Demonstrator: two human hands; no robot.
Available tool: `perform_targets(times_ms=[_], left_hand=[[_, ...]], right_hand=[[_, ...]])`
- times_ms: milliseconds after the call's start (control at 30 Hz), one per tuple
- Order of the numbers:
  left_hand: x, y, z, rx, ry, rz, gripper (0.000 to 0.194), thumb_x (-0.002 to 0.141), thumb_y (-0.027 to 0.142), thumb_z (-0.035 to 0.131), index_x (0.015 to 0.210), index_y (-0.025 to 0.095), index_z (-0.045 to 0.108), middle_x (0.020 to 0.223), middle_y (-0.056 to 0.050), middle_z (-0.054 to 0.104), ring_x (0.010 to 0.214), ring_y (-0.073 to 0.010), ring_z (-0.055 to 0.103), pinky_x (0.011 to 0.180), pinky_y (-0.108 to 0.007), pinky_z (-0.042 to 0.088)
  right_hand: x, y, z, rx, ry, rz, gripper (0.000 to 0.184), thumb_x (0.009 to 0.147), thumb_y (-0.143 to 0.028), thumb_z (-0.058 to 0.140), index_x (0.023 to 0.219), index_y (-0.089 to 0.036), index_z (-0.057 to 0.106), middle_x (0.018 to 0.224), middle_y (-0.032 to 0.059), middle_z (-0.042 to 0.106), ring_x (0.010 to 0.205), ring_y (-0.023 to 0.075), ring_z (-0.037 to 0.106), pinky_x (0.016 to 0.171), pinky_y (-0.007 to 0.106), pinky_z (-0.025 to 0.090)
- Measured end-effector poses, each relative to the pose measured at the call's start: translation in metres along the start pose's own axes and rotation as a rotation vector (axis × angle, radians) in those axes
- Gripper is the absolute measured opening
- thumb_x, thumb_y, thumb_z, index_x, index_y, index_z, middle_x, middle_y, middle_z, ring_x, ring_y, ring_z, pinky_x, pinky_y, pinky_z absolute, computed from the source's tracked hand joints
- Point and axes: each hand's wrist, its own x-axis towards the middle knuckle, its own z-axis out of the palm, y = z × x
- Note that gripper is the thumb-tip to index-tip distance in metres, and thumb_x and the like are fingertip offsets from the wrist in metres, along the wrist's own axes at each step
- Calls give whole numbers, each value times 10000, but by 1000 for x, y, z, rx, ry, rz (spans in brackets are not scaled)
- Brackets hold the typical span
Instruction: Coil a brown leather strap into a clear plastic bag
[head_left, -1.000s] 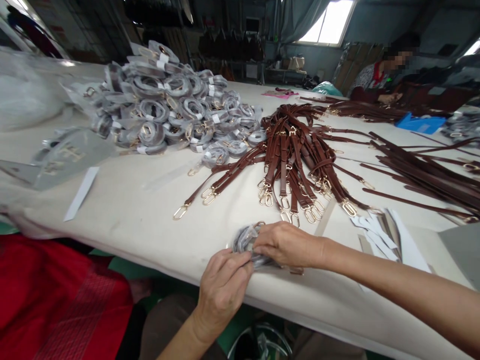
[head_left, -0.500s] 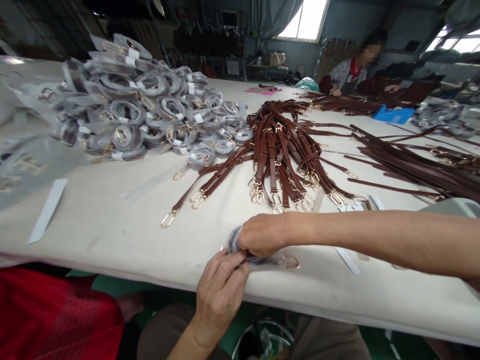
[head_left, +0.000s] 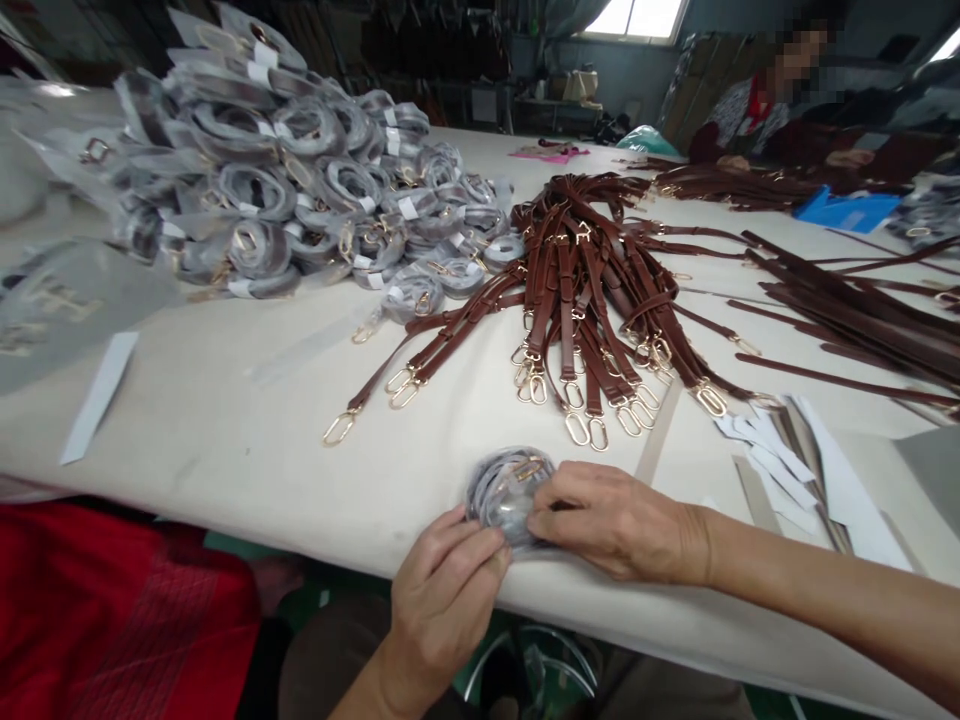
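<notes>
Near the table's front edge lies a coiled strap point(head_left: 501, 487) wrapped in clear plastic, with a gold buckle showing on top. My left hand point(head_left: 452, 580) grips its left and near side, fingers bent round the edge. On the right side of the coil, my right hand point(head_left: 600, 515) pinches the plastic wrap between thumb and fingers. Just beyond, unwrapped brown straps point(head_left: 559, 270) lie in a fanned bundle, their gold oval rings pointing toward me.
A tall pile of wrapped coiled straps point(head_left: 300, 190) fills the back left. White paper strips point(head_left: 776, 465) lie to the right, another strip point(head_left: 99, 398) at left. Long brown straps point(head_left: 847, 320) and a blue tray point(head_left: 847, 212) are at right. A person point(head_left: 757, 110) sits across the table.
My right hand has moved right and off the top of the coil, uncovering it. The ring end that stuck out to the right no longer does; a gold buckle now shows on the coil.
</notes>
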Motion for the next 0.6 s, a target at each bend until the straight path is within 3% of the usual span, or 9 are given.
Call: perform_targets(times_ms=[100,267,367,467,600], left_hand=[[1,1,-4,-2,-31,-22,120,866,11,678,879,130,690,903,-51,727,891,-174,649,958,-395,555],[0,1,-8,8,-77,-53,132,856,25,703,844,152,670,890,-24,742,853,-162,648,909,-389,544],[0,0,-10,-16,-109,-56,133,856,2,685,904,124,664,936,-62,732,866,-179,642,860,-395,516],[7,-1,-13,24,-180,-62,222,868,1,660,1067,100,661,958,-96,699,849,-199,605,796,-396,479],[25,-1,-17,223,-361,-69,306,987,202,541,1279,148,615,932,-95,640,787,-222,527,693,-379,412]], right_hand=[[-5,2,9,-68,59,-53,267,1020,-148,375,1018,-134,641,928,101,647,786,188,520,735,322,477],[-6,1,18,-106,63,-49,207,1009,-280,513,1072,-124,633,943,105,662,781,196,524,709,344,459],[-12,1,20,-97,31,-42,365,998,-397,544,1209,-101,583,1070,136,666,872,213,555,757,364,477],[-13,3,23,-119,45,-12,333,1019,-297,511,1279,-93,542,1144,144,666,901,211,558,783,355,489],[-8,5,26,-201,114,26,245,1033,-198,459,1221,-74,557,1092,162,675,830,204,548,757,340,504]])
